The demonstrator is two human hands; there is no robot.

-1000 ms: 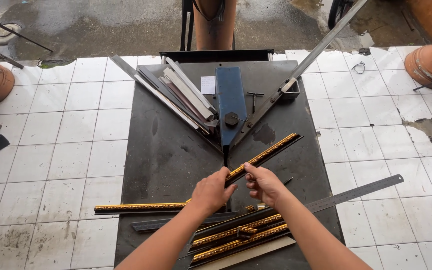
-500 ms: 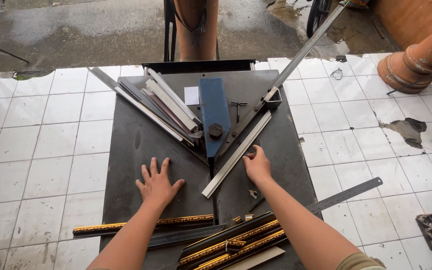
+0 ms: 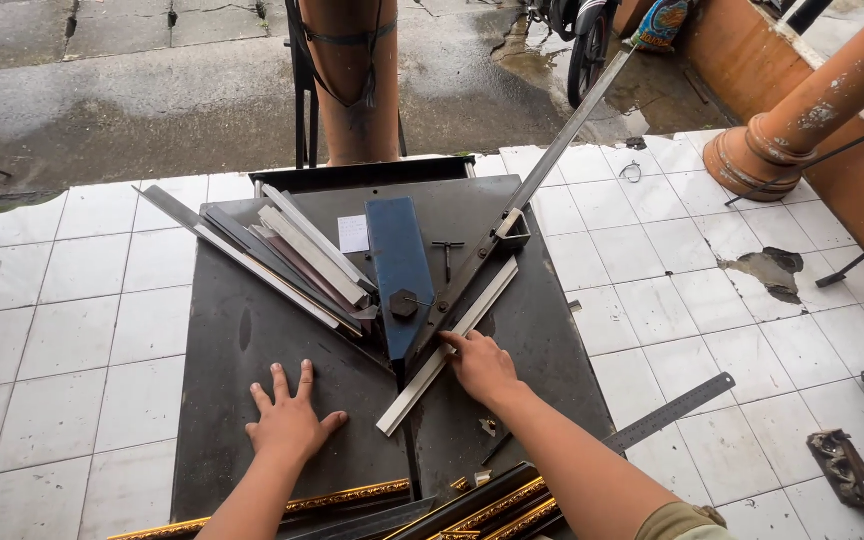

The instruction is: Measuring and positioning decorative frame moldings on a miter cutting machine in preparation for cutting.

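A dark metal cutter table carries a blue blade block with two angled guide rails. A pale frame moulding strip lies flipped against the right rail. My right hand presses on that strip near its middle. My left hand rests flat on the bare table top, fingers spread, holding nothing. Several gold-and-black frame mouldings lie along the table's near edge between my forearms.
More moulding strips are stacked against the left rail. A long steel ruler lies on the white tiled floor at right, with small tools further right. An orange pillar stands behind the table; terracotta columns stand at far right.
The gold moulding held in both hands was turned over and set against the right rail. My left hand let go and moved to lie flat on the table. The view shifted.
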